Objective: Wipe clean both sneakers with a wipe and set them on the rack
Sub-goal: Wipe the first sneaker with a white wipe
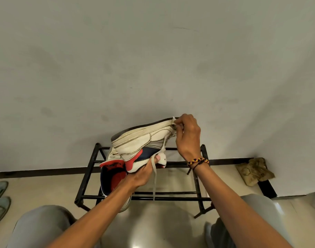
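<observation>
Left hand (142, 173) grips the white, navy and red leather sneaker (144, 140); right hand (188, 135) pinches a small white wipe (174, 120) at its toe, above the black metal rack (197, 176) holding a second matching sneaker (113, 176).

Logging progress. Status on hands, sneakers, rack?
Left hand grips raised sneaker at its heel. Right hand pinches wipe against its toe sole edge. Second sneaker on rack. Nothing in the way.

Bare forearms, a braided bracelet (197, 161) on the right wrist, grey trousers (40, 224).
</observation>
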